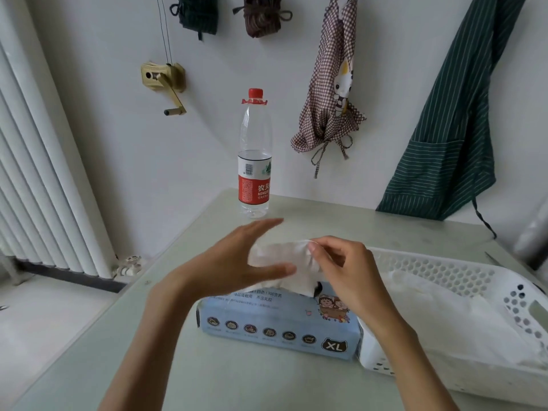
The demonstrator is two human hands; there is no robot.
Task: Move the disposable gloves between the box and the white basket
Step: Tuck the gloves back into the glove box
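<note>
While the right hand (347, 271) pinches a white glove (278, 256) above the blue box (278, 327) marked XL, left hand (237, 262) flat against it, white basket (462, 280) of gloves (444, 315) beside, desk's near edge

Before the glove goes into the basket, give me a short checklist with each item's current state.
1. Right hand pinches the glove: ok.
2. Left hand open, fingers flat beside the glove: ok.
3. Glove fully out of the box: cannot tell; its lower end sits at the slot.
4. Basket beside the box on the right: ok.
5. Room in the basket: ok, white gloves already lie low in it.
6. Bottle stands behind, off the path: ok.
</note>
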